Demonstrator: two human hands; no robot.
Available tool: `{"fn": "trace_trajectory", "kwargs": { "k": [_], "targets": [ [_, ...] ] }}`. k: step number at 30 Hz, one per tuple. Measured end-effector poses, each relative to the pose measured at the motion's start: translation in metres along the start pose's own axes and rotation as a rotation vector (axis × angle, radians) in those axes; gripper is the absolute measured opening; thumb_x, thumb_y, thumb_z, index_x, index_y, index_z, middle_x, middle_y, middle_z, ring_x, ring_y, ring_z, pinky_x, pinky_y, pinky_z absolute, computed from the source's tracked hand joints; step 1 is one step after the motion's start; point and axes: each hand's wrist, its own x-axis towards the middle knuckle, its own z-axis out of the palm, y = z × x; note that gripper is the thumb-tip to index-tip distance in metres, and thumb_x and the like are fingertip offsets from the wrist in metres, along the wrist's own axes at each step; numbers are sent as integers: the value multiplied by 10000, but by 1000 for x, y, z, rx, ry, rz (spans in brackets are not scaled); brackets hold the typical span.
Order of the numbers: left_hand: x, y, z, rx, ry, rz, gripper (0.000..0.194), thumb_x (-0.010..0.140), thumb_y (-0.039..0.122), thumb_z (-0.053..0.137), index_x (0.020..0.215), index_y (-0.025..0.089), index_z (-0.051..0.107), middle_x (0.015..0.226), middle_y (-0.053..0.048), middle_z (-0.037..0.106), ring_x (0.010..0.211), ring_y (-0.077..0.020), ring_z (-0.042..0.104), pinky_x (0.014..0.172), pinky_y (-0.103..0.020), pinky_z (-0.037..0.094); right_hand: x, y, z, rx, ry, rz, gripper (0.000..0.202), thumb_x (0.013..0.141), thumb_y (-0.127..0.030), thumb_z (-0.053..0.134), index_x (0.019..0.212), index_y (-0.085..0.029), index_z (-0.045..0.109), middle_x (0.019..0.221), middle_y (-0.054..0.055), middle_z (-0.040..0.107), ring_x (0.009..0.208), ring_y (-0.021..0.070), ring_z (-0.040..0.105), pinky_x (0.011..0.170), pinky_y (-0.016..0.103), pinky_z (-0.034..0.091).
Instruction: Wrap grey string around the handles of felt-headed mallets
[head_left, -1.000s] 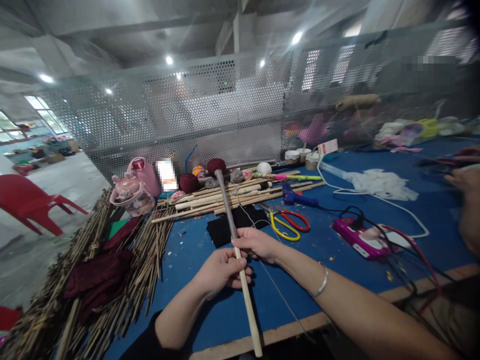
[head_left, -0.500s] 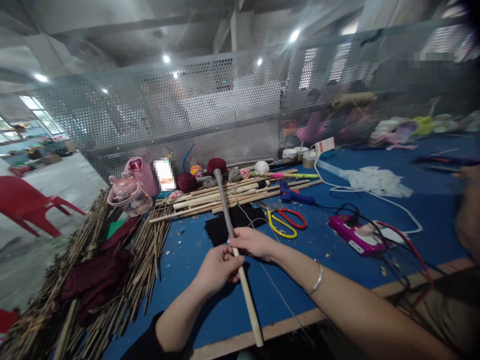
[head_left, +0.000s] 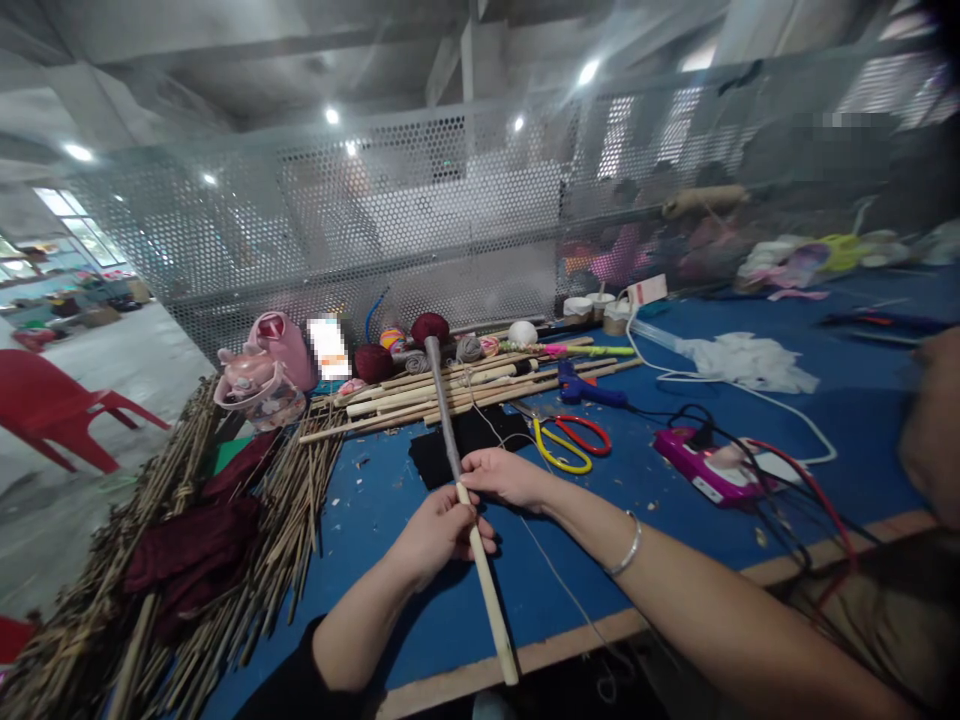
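Observation:
A long wooden stick (head_left: 491, 610) slants away from the table's front edge, its upper half covered in a grey wrapping. My left hand (head_left: 442, 535) is closed around the bare wood just below where the grey begins. Against the end of the wrapping, my right hand (head_left: 506, 478) pinches with thumb and fingers; a thin grey yarn (head_left: 551, 570) trails from near it over the table edge. At the stick's far end shows a dark red yarn ball (head_left: 430, 328). A black cloth (head_left: 427, 458) lies under the stick, and scissors (head_left: 566, 450) with yellow and red handles lie beside it.
Bundled twigs (head_left: 247, 610) with dark red cloth (head_left: 191, 550) fill the left. Behind lie bare sticks (head_left: 390, 425) and yarn balls. To the right are a blue glue gun (head_left: 589, 390), a purple power strip (head_left: 705, 470) with cables, and another person's arm (head_left: 934, 420).
The stick and both hands have shifted very slightly; its near end has moved a little left and up. The left fingers have opened slightly beneath the stick while still holding it.

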Motion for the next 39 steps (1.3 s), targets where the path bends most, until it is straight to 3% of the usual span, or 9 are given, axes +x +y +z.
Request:
{"fn": "trace_trajectory", "kwargs": {
  "k": [5,10,15,20,24,27,33,35,39],
  "targets": [
    [2,-1,3,-44,84,-32,206,664,142,420,859,178,364,595,-12,581,567,-159,619,512,-231,446,2,2,1,-54,28,-8,279,665,-368,646,705,-117,531,607,-7,564,570,83,493,554,204,350],
    [5,-3,1,-93,53,-35,163,684,193,420,840,195,372,588,3,550,495,-155,583,458,-247,427,2,0,3,-49,53,-6,270,636,-353,659,706,-123,536,614,-4,581,579,96,506,581,225,369],
    [6,-2,7,-370,21,-109,111,682,185,439,701,201,331,475,81,341,333,-38,298,355,-153,249,4,2,4,-74,69,-2,232,645,-329,641,686,-128,533,611,1,589,590,105,526,597,233,382],
    [8,2,11,-430,228,-97,286,780,440,432,664,201,328,462,97,217,327,-25,134,321,-145,70,6,3,7,-95,98,-45,224,669,-336,627,709,-138,530,642,-3,587,600,99,516,594,227,379],
    [7,7,4,-444,253,-70,317,805,472,415,666,196,340,469,98,199,329,-21,119,323,-139,39,2,0,6,-165,83,-28,269,693,-378,609,779,-138,524,521,-61,468,452,58,369,462,195,288],
    [5,10,-2,-452,250,-58,311,815,464,404,671,195,344,469,97,197,328,-21,115,321,-137,34,-3,-5,3,-357,83,-1,264,733,-399,560,799,-143,538,469,-85,364,411,52,266,416,194,207],
    [2,9,-1,-494,238,-49,298,821,447,394,670,196,336,469,97,186,322,-22,121,319,-139,36,1,-28,-15,-946,499,-219,309,797,-417,450,774,-165,627,615,-3,554,553,100,442,514,218,291],
    [3,7,0,-528,222,-44,299,823,448,389,671,199,327,469,99,178,322,-21,110,322,-141,32,9,-34,-26,-1041,551,-179,304,802,-397,438,758,-166,630,644,11,586,583,116,480,535,223,311],
    [3,5,1,-541,214,-33,308,824,459,381,667,204,312,461,100,182,322,-21,106,327,-140,31,30,-35,-45,-1233,719,76,271,759,-414,501,740,-177,632,729,55,628,679,167,546,568,244,335]
  ]
}}
